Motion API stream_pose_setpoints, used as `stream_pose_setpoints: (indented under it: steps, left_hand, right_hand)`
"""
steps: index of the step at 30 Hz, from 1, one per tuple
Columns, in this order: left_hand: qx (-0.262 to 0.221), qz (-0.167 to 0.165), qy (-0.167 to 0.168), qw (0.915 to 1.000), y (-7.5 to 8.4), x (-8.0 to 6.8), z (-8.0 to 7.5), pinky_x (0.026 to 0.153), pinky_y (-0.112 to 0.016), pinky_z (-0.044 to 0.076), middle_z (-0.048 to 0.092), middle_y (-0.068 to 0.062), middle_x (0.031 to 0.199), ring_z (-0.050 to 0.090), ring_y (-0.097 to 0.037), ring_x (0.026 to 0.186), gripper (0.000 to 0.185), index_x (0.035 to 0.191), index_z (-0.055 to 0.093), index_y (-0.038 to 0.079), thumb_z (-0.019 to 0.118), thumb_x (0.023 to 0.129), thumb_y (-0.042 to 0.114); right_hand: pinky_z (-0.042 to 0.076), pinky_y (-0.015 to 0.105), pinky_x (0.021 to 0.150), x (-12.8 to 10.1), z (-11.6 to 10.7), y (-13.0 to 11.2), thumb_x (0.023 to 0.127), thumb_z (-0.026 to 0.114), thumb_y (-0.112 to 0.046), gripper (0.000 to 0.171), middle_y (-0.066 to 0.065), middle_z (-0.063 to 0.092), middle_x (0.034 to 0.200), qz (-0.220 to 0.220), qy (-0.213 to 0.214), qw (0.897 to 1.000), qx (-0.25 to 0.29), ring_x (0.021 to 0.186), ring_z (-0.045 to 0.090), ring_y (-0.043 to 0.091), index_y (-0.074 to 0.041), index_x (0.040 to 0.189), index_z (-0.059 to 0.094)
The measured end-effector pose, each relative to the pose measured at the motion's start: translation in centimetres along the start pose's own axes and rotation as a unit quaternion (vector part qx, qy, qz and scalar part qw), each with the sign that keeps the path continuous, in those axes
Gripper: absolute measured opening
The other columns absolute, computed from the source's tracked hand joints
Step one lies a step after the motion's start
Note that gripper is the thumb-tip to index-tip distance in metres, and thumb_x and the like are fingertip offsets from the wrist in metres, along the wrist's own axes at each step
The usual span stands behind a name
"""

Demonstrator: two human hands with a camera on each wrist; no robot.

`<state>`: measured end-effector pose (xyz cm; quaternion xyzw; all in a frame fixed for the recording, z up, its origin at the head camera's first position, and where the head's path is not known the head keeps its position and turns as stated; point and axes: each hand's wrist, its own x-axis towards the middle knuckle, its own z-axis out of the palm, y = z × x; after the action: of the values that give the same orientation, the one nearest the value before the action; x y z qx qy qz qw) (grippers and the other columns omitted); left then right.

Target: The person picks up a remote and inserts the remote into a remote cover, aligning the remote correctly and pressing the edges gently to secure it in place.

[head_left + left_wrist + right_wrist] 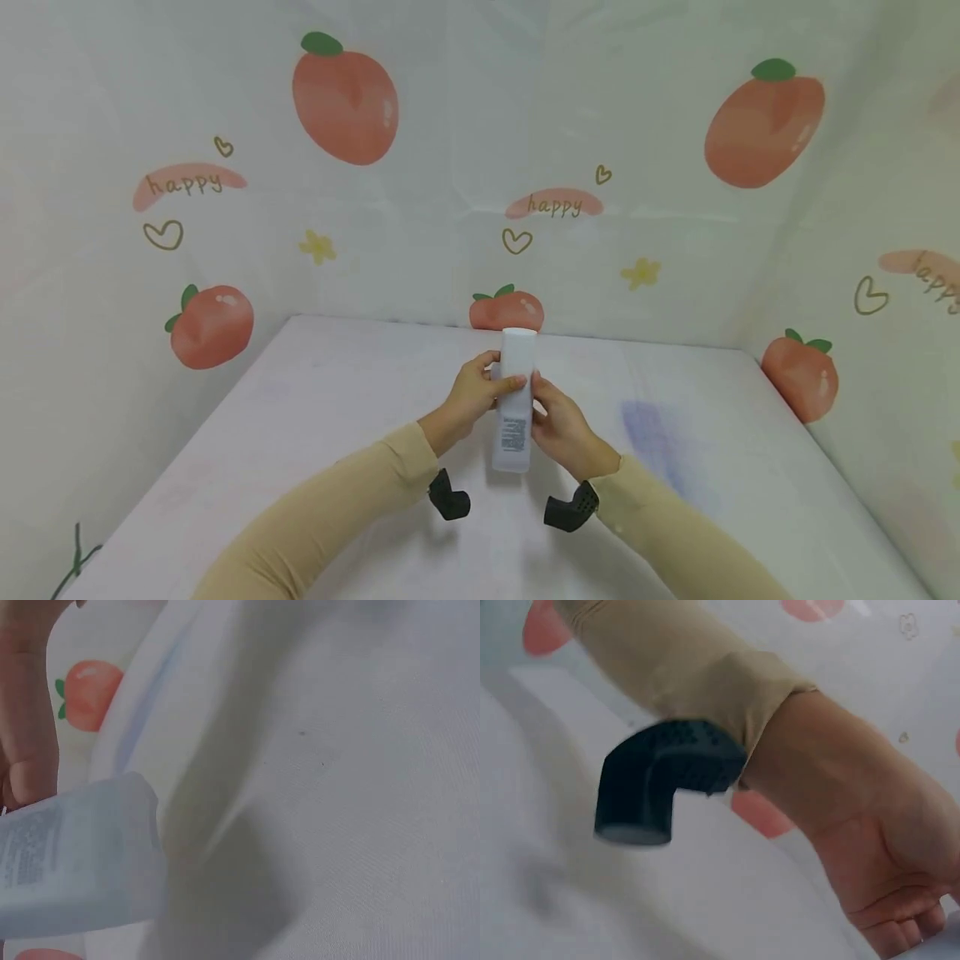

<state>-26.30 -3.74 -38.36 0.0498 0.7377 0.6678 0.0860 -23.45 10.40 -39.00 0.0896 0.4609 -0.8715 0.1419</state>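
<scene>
White table (315, 433) w/ a faint blue-purple smudge (652, 433) on its right half. Walls behind & on both sides covered in pale sheet (450, 125) printed w/ orange-red peaches (345, 104), pink "happy" brush strokes (553, 204), outline hearts (162, 234) & small yellow flowers (318, 247). Thin green cord (75, 567) at table's near-left corner.

White-covered table (315, 417) fills lower frame, w/ a faint bluish smudge (651, 433) on the cloth at approx 3 o'clock of centre and a paler lilac tint at 10 o'clock; far edge meets peach-print backdrop (420, 208) at 12 o'clock. Soft shadows fall on the surface near 6 o'clock
</scene>
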Motion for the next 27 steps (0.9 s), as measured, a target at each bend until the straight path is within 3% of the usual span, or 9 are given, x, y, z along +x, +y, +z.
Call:
stream_pose_setpoints:
  steps: [2, 5, 10, 15, 19, 27]
  left_hand:
    - [0.006, 0.004, 0.003, 1.0000, 0.0, 0.1, 0.1, 0.080, -0.038, 0.058, 0.065, -0.016, 0.119, 0.065, -0.022, 0.097, 0.052, 0.131, 0.055, 0.006, 0.075, 0.086, 0.023]
    - [0.019, 0.001, 0.004, 0.9998, -0.1, 0.3, 0.2, 0.076, -0.036, 0.058, 0.066, -0.016, 0.116, 0.066, -0.021, 0.092, 0.050, 0.130, 0.056, 0.005, 0.074, 0.086, 0.023]
    - [0.044, -0.026, -0.022, 0.9984, 0.0, 0.6, 0.2, 0.075, -0.036, 0.058, 0.065, -0.015, 0.114, 0.065, -0.020, 0.088, 0.048, 0.128, 0.057, 0.004, 0.075, 0.086, 0.020]
    - [0.052, -0.050, -0.056, 0.9958, 0.7, 0.4, 0.3, 0.080, -0.038, 0.058, 0.063, -0.014, 0.116, 0.065, -0.021, 0.089, 0.049, 0.129, 0.058, 0.005, 0.076, 0.085, 0.019]
    - [0.034, -0.069, -0.067, 0.9948, 0.9, 0.0, 0.4, 0.083, -0.040, 0.057, 0.063, -0.015, 0.116, 0.067, -0.023, 0.091, 0.050, 0.131, 0.057, 0.006, 0.075, 0.086, 0.019]
    - [0.004, -0.098, -0.072, 0.9925, 0.3, -0.8, 0.2, 0.088, -0.042, 0.055, 0.064, -0.016, 0.119, 0.067, -0.027, 0.101, 0.054, 0.135, 0.053, 0.006, 0.074, 0.086, 0.017]
  right_hand:
    - [0.029, 0.036, 0.107, 0.1, 0.2, 0.1, 0.104, 0.044, -0.028, 0.015, 0.006, 0.031, 0.146, -0.006, 0.025, 1.000, 0.008, 0.139, 0.024, 0.030, -0.014, 0.102, 0.051]
    - [0.032, 0.031, 0.095, 0.4, 0.4, 0.0, 0.103, 0.047, -0.026, 0.018, 0.003, 0.045, 0.126, -0.027, 0.070, 0.997, -0.025, 0.121, 0.039, 0.023, -0.013, 0.091, 0.049]
    - [0.040, 0.024, 0.080, 1.2, 0.1, -0.5, 0.101, 0.049, -0.013, 0.014, -0.002, 0.054, 0.091, -0.053, 0.117, 0.989, -0.078, 0.086, 0.050, 0.013, -0.006, 0.090, 0.055]
    - [0.047, 0.021, 0.073, 1.8, -0.1, -1.2, 0.097, 0.048, 0.002, 0.015, 0.001, 0.051, 0.090, -0.055, 0.127, 0.990, -0.037, 0.087, 0.047, 0.014, -0.003, 0.086, 0.056]
    - [0.048, 0.021, 0.070, 2.2, -0.1, -1.8, 0.097, 0.050, 0.002, 0.022, 0.001, 0.051, 0.087, -0.048, 0.130, 0.990, -0.006, 0.086, 0.047, 0.014, -0.007, 0.078, 0.057]
    - [0.042, 0.020, 0.061, 2.7, 0.0, -2.2, 0.096, 0.050, 0.003, 0.029, -0.001, 0.050, 0.075, -0.037, 0.127, 0.991, -0.029, 0.071, 0.044, 0.012, -0.009, 0.071, 0.060]
